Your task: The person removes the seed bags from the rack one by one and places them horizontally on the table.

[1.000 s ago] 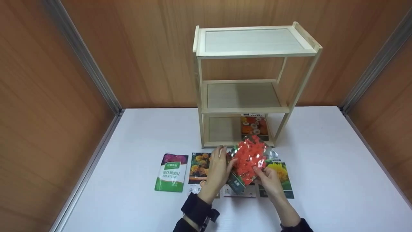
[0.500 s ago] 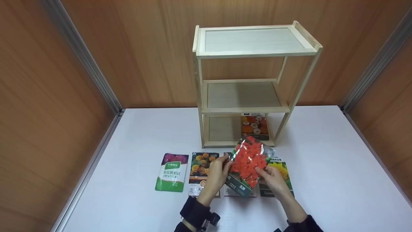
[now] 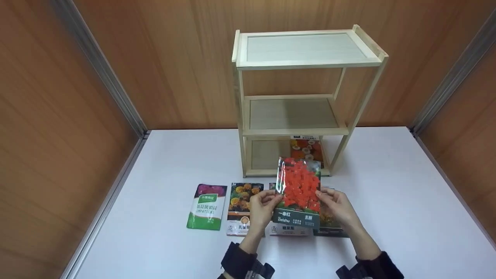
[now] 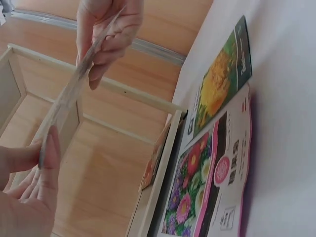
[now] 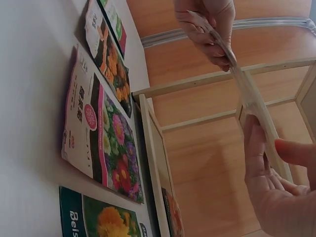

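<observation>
A seed packet with red flowers (image 3: 298,186) and a dark green lower band is held upright above the table. My left hand (image 3: 262,209) pinches its left edge, thumb in front. The right hand (image 3: 339,207) pinches the opposite edge. Both wrist views show the packet edge-on, clear of the table. Beneath it lie a mixed-flower packet (image 4: 207,182), partly covered in the head view, and a yellow-flower packet (image 4: 217,84) near my right hand. An orange-flower packet (image 3: 245,209) lies beside my left hand.
Farther left lies a green and white packet (image 3: 206,207). Behind the hands stands a three-tier wooden shelf (image 3: 294,131). Another packet with orange and white flowers (image 3: 307,149) rests on its bottom tier, at the right. Wooden panels (image 3: 186,69) enclose the white table (image 3: 162,166).
The red-flower packet has turned from tilted to nearly upright, its printed front now facing me. My left hand has shifted from over the orange-flower packet to grip its edge; the right has moved outward.
</observation>
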{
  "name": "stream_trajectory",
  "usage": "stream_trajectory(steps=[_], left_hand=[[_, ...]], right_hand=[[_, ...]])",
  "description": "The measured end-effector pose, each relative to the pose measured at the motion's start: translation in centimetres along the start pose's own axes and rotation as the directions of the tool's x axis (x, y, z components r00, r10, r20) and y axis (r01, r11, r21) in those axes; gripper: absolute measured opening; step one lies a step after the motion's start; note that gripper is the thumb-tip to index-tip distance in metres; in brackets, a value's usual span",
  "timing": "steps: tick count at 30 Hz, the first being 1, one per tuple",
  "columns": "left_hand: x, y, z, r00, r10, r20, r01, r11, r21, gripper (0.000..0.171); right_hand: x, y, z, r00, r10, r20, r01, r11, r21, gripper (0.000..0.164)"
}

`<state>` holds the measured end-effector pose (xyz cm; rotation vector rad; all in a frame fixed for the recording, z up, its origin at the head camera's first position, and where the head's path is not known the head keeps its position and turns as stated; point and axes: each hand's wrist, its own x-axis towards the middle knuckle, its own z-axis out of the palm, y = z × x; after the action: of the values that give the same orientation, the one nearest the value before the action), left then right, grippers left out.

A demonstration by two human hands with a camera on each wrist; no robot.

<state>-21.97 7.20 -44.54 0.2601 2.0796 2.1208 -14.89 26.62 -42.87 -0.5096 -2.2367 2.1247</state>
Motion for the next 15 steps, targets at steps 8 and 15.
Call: stream_trajectory(steps=[8, 15], left_hand=[[-0.9, -0.7, 0.9, 0.992, 0.014, -0.125, -0.023, 0.997, -0.078, 0.022], [-1.5, -1.8, 1.5, 0.987, 0.054, -0.15, -0.068, 0.994, -0.091, 0.023]], right_hand=[[-1.0, 1.1, 1.3, 0.981, 0.046, -0.191, -0.046, 0.999, 0.005, 0.028], [-1.3, 1.7, 1.6, 0.957, 0.056, -0.285, -0.074, 0.996, -0.055, 0.023]])
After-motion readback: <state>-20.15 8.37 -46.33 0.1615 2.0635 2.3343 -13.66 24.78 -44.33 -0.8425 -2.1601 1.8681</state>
